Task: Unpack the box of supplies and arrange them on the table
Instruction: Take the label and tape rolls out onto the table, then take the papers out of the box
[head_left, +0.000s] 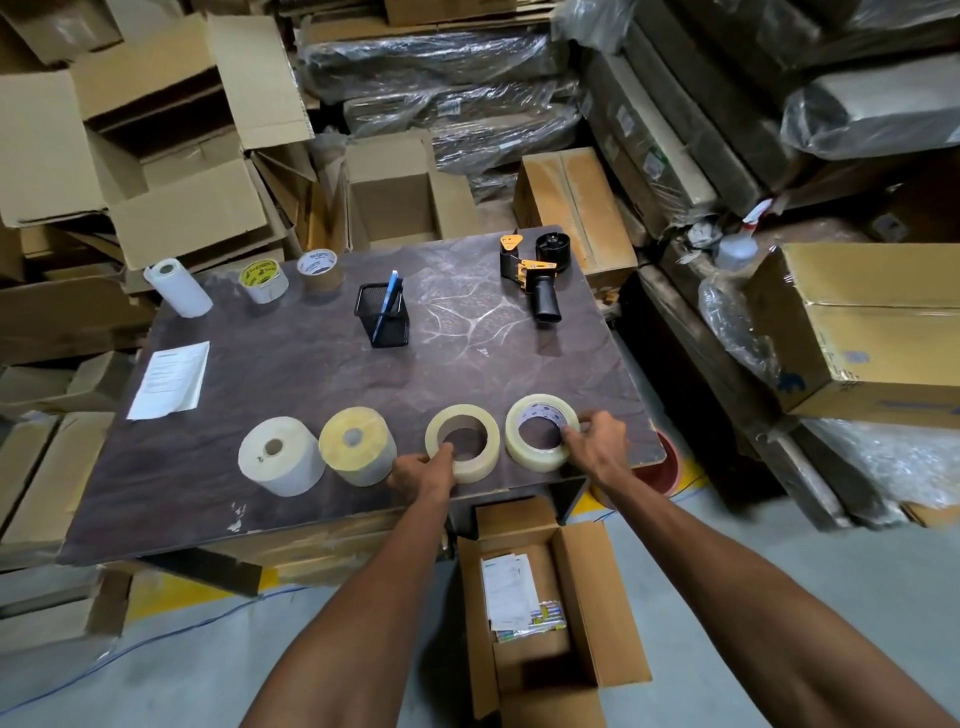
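Unpacking was well advanced. Four rolls stood in a row along the near edge of the tabletop (291, 364): a white roll (280, 456), a yellowish roll (357, 446), and two clear tape rolls. The left hand (422, 470) pinched the first clear tape roll (463, 442) at its near rim; the right hand (596, 439) gripped the second clear tape roll (542, 432) at its right side. Both rolls rested on the surface. The open box (550, 613) stood on the floor below the near edge, with papers (509, 590) and a small packet (540, 618) left inside. By my estimate, those items remained to be set out.
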